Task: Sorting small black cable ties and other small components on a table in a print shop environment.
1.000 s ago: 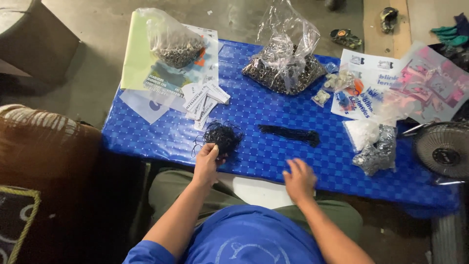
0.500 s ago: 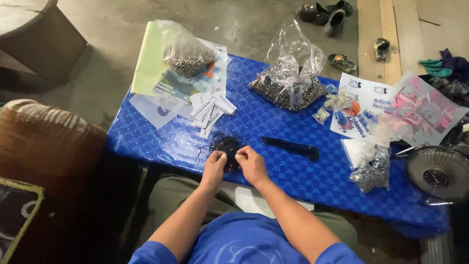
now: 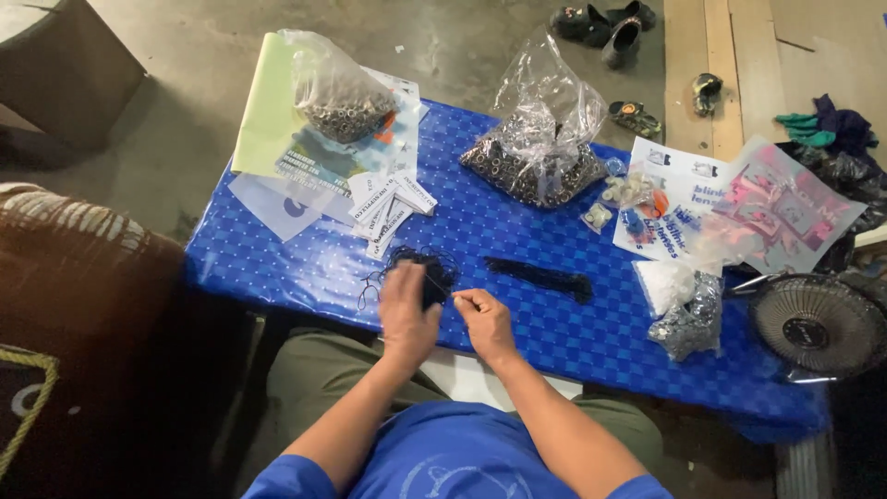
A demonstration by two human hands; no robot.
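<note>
The left hand [image 3: 407, 310] lies palm down on a tangle of thin black cords [image 3: 420, 273], fingers curled over its near side and pressing it to the tabletop [image 3: 554, 333]; the right hand [image 3: 485, 319] sits just beside it, thumb and forefinger pinched together at the edge of the tangle, though whether a strand lies between them is too fine to tell; the 2 hands nearly touch. The tangle is a loose, dark, wiry heap near the front edge of the tabletop, left of centre, with a few stray loops trailing out toward the left; its strands look matte black against the shiny blue chequered cover. Just to the right of the right hand lies a straight black bundle of cords [image 3: 540, 276], laid flat and apart from the tangle. Behind the tangle sits a fan of small white printed cards [image 3: 388, 205]; further back on the left a clear bag of metal rings [image 3: 340, 97] rests on a pale green sheet [image 3: 263, 111]; at the back centre stands a second, larger clear bag of rings [image 3: 540, 148]. To the right are white printed leaflets [image 3: 679, 199], a pink packet [image 3: 785, 208], and a small bag of grey pieces [image 3: 688, 319]; a small fan [image 3: 818, 328] stands at the right edge.
</note>
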